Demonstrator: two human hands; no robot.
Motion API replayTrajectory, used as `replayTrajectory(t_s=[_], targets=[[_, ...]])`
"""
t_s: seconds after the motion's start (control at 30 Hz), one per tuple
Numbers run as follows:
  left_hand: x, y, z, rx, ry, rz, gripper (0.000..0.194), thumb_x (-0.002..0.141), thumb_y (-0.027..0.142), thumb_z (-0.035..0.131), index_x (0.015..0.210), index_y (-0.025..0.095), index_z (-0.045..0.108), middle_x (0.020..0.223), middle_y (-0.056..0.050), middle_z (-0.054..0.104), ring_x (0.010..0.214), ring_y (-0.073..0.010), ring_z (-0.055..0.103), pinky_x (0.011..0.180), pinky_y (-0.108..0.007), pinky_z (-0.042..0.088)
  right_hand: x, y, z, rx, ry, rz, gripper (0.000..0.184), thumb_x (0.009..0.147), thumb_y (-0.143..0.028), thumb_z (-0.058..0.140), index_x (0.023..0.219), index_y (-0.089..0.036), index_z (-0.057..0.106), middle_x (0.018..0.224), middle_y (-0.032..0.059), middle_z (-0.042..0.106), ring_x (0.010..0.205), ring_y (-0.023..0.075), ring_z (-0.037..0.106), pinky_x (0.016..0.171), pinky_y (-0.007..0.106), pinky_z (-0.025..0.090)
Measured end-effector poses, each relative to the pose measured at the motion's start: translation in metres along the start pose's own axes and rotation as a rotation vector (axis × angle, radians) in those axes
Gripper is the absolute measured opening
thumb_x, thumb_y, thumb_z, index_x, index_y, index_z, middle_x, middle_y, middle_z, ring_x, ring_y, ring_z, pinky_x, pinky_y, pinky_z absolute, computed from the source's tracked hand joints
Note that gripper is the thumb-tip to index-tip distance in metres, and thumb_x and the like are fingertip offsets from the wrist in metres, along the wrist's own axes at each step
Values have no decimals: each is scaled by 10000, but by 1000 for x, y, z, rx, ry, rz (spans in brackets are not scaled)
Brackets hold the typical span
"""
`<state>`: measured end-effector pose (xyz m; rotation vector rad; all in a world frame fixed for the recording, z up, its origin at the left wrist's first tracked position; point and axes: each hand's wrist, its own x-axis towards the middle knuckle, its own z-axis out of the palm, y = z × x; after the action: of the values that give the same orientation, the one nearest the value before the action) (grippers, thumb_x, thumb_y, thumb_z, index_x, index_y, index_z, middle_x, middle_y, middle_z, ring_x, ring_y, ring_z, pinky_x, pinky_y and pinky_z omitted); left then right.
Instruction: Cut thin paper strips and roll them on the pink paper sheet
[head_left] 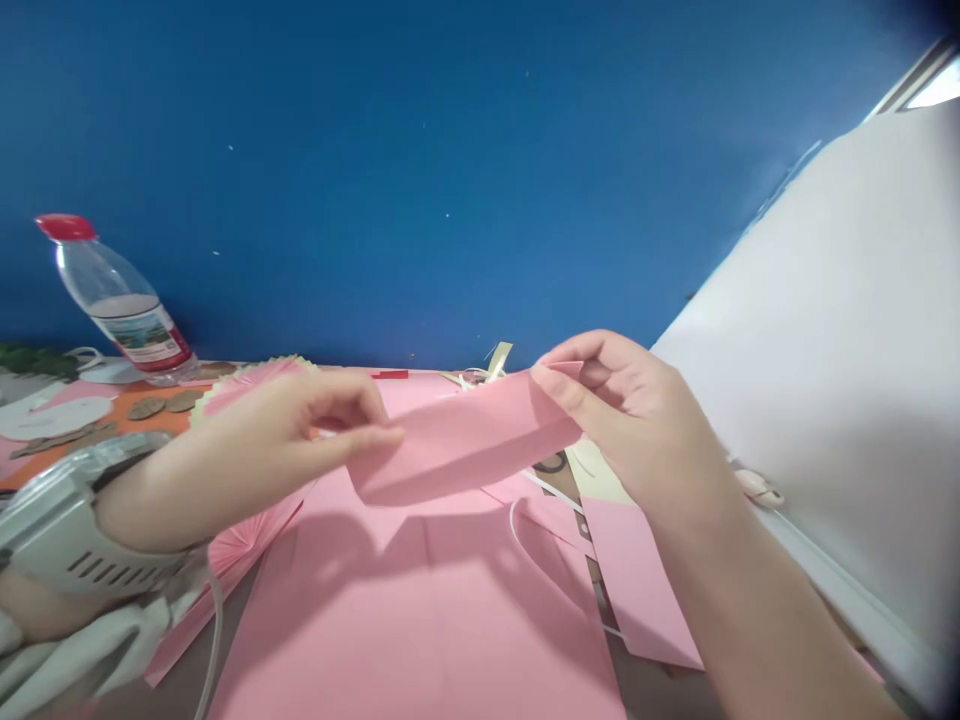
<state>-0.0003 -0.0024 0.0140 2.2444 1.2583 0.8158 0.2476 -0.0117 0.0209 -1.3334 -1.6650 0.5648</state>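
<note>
A strip of pink paper [457, 435] is stretched between my two hands, with its lower edge curling under. My left hand [330, 415] pinches its left end between thumb and fingers. At the upper right corner, my right hand [615, 400] grips the other end the same way. Below the strip lies a large pink sheet [420, 630] with a faint crease down its middle, and the shadows of both hands fall across it. Pink pleated paper fans [244, 540] show beside and partly behind my left forearm.
A plastic bottle [135, 310] with a red cap stands at the left near the blue wall [450, 180]. More pink paper [637, 580] lies at the right, beside a white wall [840, 350]. Paper scraps [495, 362] sit behind the strip. A white cord [214, 640] hangs near my left wrist.
</note>
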Motion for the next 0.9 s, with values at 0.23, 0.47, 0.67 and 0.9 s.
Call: replayTrajectory(t_s=[0.23, 0.47, 0.67, 0.9], targets=[[-12, 23, 17, -77, -294, 45, 294, 833, 443, 547, 1095, 319, 596, 1029, 16, 667, 894, -177, 629, 701, -224, 480, -5, -4, -3, 123, -345, -140, 93, 859, -270, 591, 777, -229, 577, 789, -9, 633, 749, 155, 603, 672, 279, 466], [-7, 33, 47, -72, -240, 71, 335, 940, 329, 346, 653, 205, 466, 578, 54, 460, 522, -90, 438, 489, -217, 342, -18, -7, 12, -27, -97, -383, 161, 853, -221, 588, 992, -269, 522, 1024, 19, 576, 1000, 195, 541, 861, 341, 441], [-7, 26, 51, -51, 183, 8, 411, 948, 368, 348, 585, 197, 261, 533, 57, 273, 476, -81, 303, 451, -236, 256, -16, -8, 12, -162, 76, -257, 141, 935, -370, 427, 879, -257, 491, 904, 23, 532, 858, 188, 533, 772, 350, 434], [-11, 29, 61, -50, 307, 32, 370, 957, 292, 333, 611, 209, 230, 545, 59, 247, 468, -82, 287, 450, -246, 254, -14, -7, 14, -353, -86, -237, 249, 942, -437, 381, 941, -248, 543, 1118, 49, 538, 1187, 260, 395, 1027, 470, 218]])
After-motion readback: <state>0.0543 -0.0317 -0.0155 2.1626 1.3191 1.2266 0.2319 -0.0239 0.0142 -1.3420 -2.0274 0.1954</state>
